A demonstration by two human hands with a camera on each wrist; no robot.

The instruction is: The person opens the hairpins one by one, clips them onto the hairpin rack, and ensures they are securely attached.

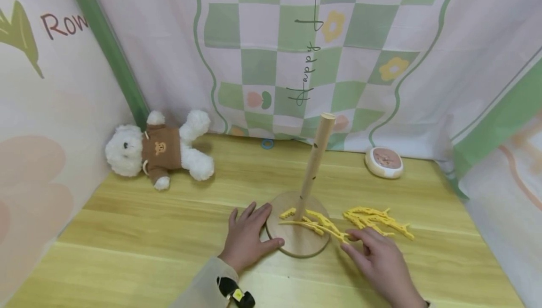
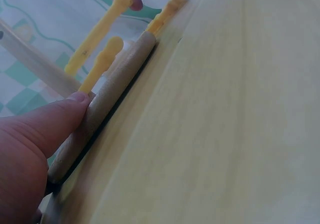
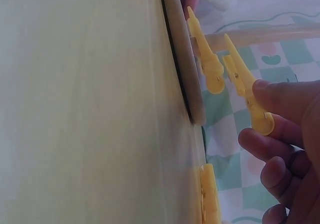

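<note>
A pale wooden post [image 1: 313,171] stands upright on a round wooden base [image 1: 299,248]. My left hand [image 1: 249,241] rests at the base's left edge with fingers spread and fairly straight, the thumb [image 2: 60,112] lying over the rim. Between thumb and fingertips, my right hand [image 1: 378,262] pinches one end of a thin yellow branch-shaped plastic piece [image 3: 260,116]. That piece reaches across the base toward the foot of the post, raised above the disc in the left wrist view. Another yellow piece [image 3: 205,52] lies on the base near the post.
Several more yellow branch pieces [image 1: 377,218] lie in a pile on the table [image 1: 139,251], right of the base. Farther back are a white plush toy [image 1: 163,148] in a brown top, a small blue ring [image 1: 267,144] and a rounded pink-and-white object [image 1: 384,162]. A patterned curtain [image 1: 296,63] closes the back.
</note>
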